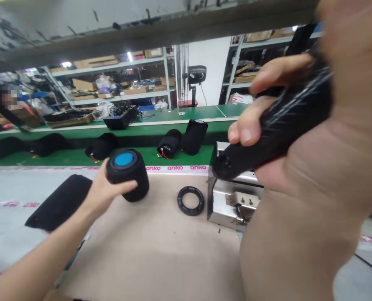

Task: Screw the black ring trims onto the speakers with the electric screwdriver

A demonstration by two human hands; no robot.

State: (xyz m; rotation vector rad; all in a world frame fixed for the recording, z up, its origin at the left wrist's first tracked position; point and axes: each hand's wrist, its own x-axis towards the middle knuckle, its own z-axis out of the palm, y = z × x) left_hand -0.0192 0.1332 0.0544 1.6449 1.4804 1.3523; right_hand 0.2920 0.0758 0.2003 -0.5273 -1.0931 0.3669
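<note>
My left hand (103, 186) is wrapped round a black fabric-covered cylindrical speaker (132, 179) with a blue disc on its top end. It stands nearly upright at the back of the brown work mat. Close to the camera on the right, my right hand (286, 138) grips a black electric screwdriver (267, 129), its blunt end pointing down and left. The screwdriver's other end is hidden by the hand. Between the hands a black ring (190, 200) lies flat on the mat. Beside it is a metal screw feeder (226, 205), partly covered by my right hand and forearm.
Several black fabric speaker bodies (194, 136), some with wires showing, sit on the green conveyor (136, 154) behind the mat. A black fabric piece (60, 202) lies at left. A grey beam (142, 25) crosses overhead. Stocked shelves (110, 98) and another person (8, 102) are further back.
</note>
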